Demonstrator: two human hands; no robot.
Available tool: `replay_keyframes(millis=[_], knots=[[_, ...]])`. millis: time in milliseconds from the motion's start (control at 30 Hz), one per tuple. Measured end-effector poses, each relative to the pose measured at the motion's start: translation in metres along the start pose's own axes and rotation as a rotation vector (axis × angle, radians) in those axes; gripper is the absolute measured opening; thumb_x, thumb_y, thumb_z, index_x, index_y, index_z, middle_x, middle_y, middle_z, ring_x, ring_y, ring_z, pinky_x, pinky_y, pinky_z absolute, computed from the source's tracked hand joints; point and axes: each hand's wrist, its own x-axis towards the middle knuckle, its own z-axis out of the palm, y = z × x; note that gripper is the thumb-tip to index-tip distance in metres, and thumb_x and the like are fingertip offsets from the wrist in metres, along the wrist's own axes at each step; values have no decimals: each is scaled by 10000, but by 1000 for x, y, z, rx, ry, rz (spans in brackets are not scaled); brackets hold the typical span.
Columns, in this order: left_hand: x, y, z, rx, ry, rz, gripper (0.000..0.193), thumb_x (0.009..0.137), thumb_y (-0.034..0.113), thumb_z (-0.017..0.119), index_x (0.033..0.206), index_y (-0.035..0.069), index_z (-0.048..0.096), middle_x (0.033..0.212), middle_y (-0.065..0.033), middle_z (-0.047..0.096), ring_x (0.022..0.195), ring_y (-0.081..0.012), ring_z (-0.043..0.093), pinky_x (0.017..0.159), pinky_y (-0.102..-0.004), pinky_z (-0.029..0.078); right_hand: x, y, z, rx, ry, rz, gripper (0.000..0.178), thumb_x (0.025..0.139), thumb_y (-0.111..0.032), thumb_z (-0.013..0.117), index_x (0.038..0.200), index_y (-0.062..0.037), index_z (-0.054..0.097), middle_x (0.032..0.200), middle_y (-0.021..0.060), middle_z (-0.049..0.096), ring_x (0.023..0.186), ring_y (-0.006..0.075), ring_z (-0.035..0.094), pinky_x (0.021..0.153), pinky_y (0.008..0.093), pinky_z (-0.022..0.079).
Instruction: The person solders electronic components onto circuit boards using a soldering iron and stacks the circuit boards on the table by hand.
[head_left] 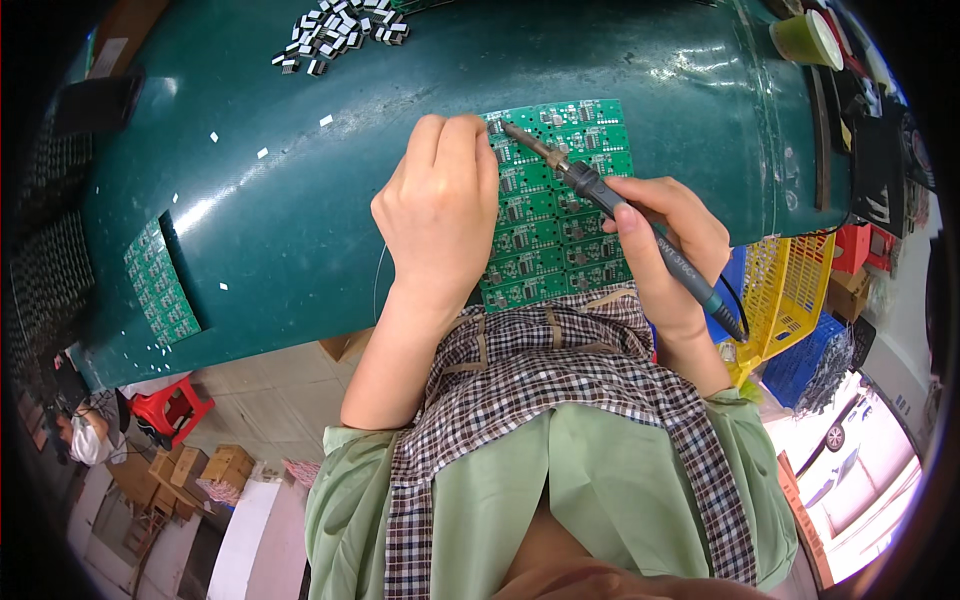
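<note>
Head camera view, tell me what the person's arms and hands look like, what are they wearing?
Both the left hand and right hand are bare: no gloves, rings or watch visible. Forearms are uncovered; short light-green sleeves end near the elbows, beside a checked brown-and-white apron.

A green circuit board panel point(560, 215) lies flat on the dark green table, its near edge at the table's rim, made up of 2 columns of small identical boards with tiny dark components. A soldering iron point(610, 205) with a dark grey handle and brass-coloured shaft slants across it, tip touching the panel's far left corner, cable trailing from its rear end.
</note>
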Motion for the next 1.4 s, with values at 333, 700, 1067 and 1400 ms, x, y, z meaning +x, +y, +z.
replay_keyframes(millis=[333, 700, 1067, 1400], knots=[[3, -3, -4, -143, -62, 29, 59, 793, 37, 647, 848, 38, 627, 798, -77, 584, 693, -244, 605, 611, -331, 472, -5, -5, -1, -2, -4, -10, 165, 780, -13, 667, 942, 21, 664, 743, 116, 635, 640, 189, 618, 583, 265, 469], [-9, -2, -13, -211, -91, -5, 76, 782, -13, 617, 855, 5, 610, 812, -91, 588, 684, -229, 598, 604, -307, 465, -11, -7, -10, -55, -21, -55, 153, 772, -8, 655, 921, 28, 661, 719, 121, 633, 601, 197, 604, 541, 272, 453], [-12, 0, -12, -147, -101, 13, 92, 788, -12, 611, 874, 23, 610, 801, -91, 592, 718, -225, 623, 628, -309, 487, -12, -7, -8, -79, -32, -84, 162, 769, -16, 659, 925, 25, 659, 711, 119, 633, 588, 200, 604, 528, 275, 453], [-10, 2, -16, -145, -66, -32, 90, 794, -6, 612, 876, 30, 613, 784, -88, 575, 688, -215, 602, 599, -315, 468, -16, -8, -10, -70, -52, -69, 175, 792, -12, 650, 963, 21, 652, 752, 128, 642, 635, 206, 620, 570, 277, 471]])
